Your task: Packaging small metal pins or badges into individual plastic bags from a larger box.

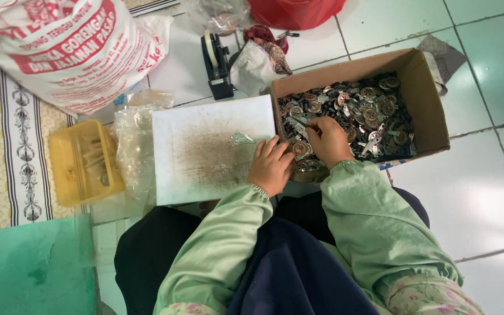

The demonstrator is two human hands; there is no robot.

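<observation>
— Pale floor tiles (485,192) are seen under it all. What is laid on them?

— A brown box (421,99) full of small metal parts (374,116) is set there. A white board (205,151) is laid just beside it, and one small metal piece (241,139) is left on the board.

— Where are the hands?

— The right hand (329,140) is put inside the box. Its grip is curled on the parts, but what is pinched cannot be told. The left hand (270,166) is rested at the board's edge, by the box, with fingers loosely spread.

— What else is seen?

— A yellow tray (83,163), a tape holder (217,64) and a big printed sack (71,52) are seen.
</observation>
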